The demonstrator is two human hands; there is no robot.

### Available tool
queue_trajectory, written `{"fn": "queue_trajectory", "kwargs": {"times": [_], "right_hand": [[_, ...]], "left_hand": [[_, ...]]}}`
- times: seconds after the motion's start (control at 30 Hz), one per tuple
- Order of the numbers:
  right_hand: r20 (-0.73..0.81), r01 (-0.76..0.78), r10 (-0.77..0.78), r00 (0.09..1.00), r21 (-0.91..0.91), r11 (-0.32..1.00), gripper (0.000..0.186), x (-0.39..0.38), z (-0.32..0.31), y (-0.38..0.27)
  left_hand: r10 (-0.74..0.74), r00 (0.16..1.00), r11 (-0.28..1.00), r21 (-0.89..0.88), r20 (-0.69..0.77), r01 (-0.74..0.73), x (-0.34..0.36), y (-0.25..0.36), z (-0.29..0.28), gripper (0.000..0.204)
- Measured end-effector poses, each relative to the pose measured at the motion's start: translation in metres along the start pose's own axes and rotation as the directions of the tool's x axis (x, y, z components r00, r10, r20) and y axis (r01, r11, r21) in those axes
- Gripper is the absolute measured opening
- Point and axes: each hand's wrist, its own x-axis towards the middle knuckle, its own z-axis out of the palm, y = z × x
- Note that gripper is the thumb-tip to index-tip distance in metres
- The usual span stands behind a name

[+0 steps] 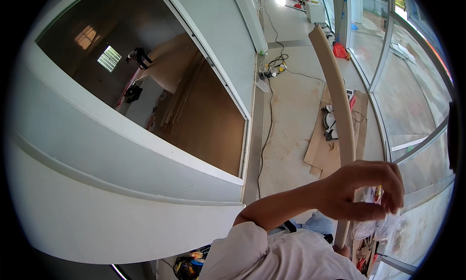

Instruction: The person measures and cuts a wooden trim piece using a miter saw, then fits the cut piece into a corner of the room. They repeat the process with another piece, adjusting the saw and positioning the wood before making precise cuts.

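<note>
A long, narrow brown trim board (335, 90) rises from beside my body toward the far end of the walkway, its far end looking unevenly cut. My right hand (342, 251) grips its lower end near my hip; only part of that hand shows. Across my front reaches my left arm, and my left hand (371, 190) hangs in the air in front of the board. Its fingers are loosely curled, with a gap to the thumb and nothing visible in them. On brown cardboard (315, 149) behind the board sits a miter saw (330, 122), partly covered.
A white-framed window (213, 66) at left opens onto a room where another person (140, 56) bends over. Cables (277, 66) run along the floor. Glass panels (403, 71) line the right side. Plastic bags (371, 226) and a box of scraps (364, 253) stand at lower right.
</note>
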Motion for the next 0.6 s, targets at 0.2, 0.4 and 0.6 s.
{"fn": "queue_trajectory", "kwargs": {"times": [0.2, 0.4, 0.6], "right_hand": [[0.02, -0.018, 0.017, 1.0, 0.04, 0.999, 0.039, 0.055, 0.018, -0.06], [0.106, -0.043, 0.034, 0.994, 0.084, 0.995, 0.039, 0.113, 0.026, -0.101], [0.117, -0.093, 0.078, 0.99, 0.128, 0.987, 0.039, 0.154, 0.022, -0.124]], "left_hand": [[-0.182, 0.978, 0.134, 0.988, 0.099, -0.075, -0.018, -0.086, -0.128, 0.019], [-0.472, 0.881, -0.278, 0.945, 0.02, -0.171, -0.022, -0.134, -0.254, 0.021], [-0.645, 0.762, -0.276, 0.915, 0.05, -0.294, -0.015, -0.188, -0.366, 0.013]]}}
